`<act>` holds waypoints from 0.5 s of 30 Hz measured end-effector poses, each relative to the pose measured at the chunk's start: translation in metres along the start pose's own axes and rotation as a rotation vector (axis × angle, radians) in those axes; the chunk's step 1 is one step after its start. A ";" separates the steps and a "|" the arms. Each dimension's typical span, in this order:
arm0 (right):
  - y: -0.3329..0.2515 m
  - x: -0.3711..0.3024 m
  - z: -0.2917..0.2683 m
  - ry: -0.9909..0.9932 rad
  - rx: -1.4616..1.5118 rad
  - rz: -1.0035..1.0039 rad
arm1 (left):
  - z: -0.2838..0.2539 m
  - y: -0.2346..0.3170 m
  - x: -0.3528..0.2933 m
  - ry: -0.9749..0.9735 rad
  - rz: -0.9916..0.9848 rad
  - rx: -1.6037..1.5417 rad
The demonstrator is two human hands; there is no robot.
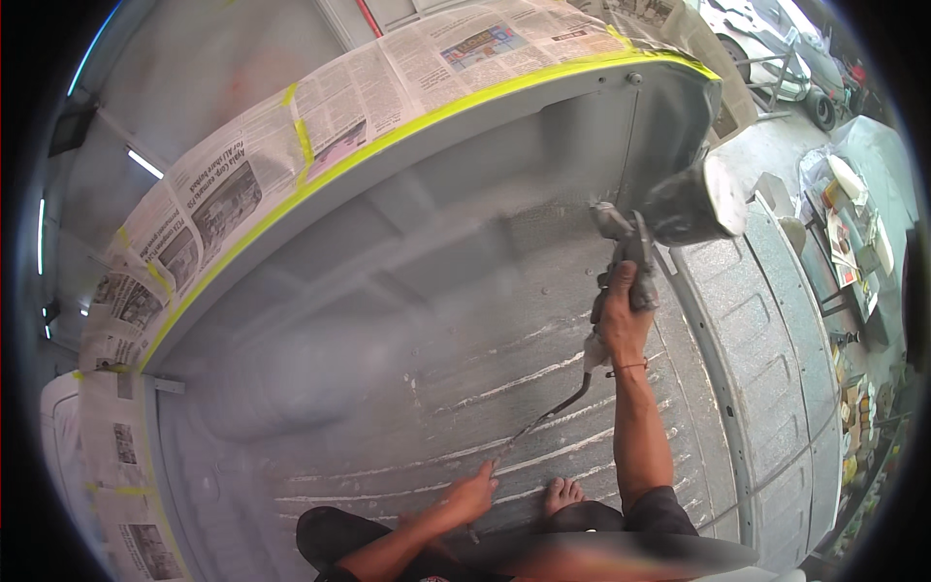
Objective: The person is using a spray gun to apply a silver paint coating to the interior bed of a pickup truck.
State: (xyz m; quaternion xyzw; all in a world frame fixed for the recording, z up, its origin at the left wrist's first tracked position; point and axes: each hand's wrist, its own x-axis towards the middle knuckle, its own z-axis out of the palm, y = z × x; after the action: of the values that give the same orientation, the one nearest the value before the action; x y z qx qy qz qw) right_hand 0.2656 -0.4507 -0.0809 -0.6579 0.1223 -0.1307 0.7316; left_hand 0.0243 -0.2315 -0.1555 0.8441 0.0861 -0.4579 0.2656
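Spray gun (pixel 630 242) in the right hand (pixel 623 315), gripped round its handle with the fingers wrapped tight, held out at arm's length over the ribbed grey floor (pixel 407 388) of a truck bed. A dark paint cup (pixel 684 206) with a pale lid sits on top of the gun, tilted toward the right, and the gun's nozzle points left toward the front wall (pixel 465 184) of the bed. A thin cord band circles the right wrist. From the bottom of the gun's handle a dark air hose (pixel 543 419) curves down and to the left, running across the floor ridges to the left hand (pixel 472 497). That hand has its fingers closed round the hose, holding it just above the floor, low in the picture near the person's knee. A bare foot (pixel 562 495) rests on the floor between the two forearms, just right of the left hand.

The floor and walls carry a speckled grey coat with paler streaks along the ridge tops. Along the upper rim of the bed, sheets of newspaper (pixel 320 116) are fixed with yellow masking tape (pixel 388 141), and more newspaper covers the left side rail. At the right lies the lowered tailgate (pixel 776 369), grey and ribbed like the floor. Beyond it, at the far right, a cluttered workbench (pixel 853 233) holds cans and paper
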 end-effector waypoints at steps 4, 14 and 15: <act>0.013 -0.013 0.042 -0.279 -0.102 -0.166 | 0.000 0.000 -0.005 -0.016 -0.029 0.004; -0.010 -0.069 0.136 -0.903 -0.208 -0.452 | 0.010 -0.013 0.004 -0.064 0.018 0.023; -0.014 -0.073 0.140 -0.966 -0.167 -0.453 | 0.011 -0.014 0.005 -0.047 0.024 0.020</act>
State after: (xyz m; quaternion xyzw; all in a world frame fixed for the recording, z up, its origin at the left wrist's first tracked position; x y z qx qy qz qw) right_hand 0.2462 -0.2962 -0.0515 -0.7089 -0.3630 0.0425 0.6032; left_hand 0.0139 -0.2259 -0.1690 0.8366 0.0650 -0.4752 0.2646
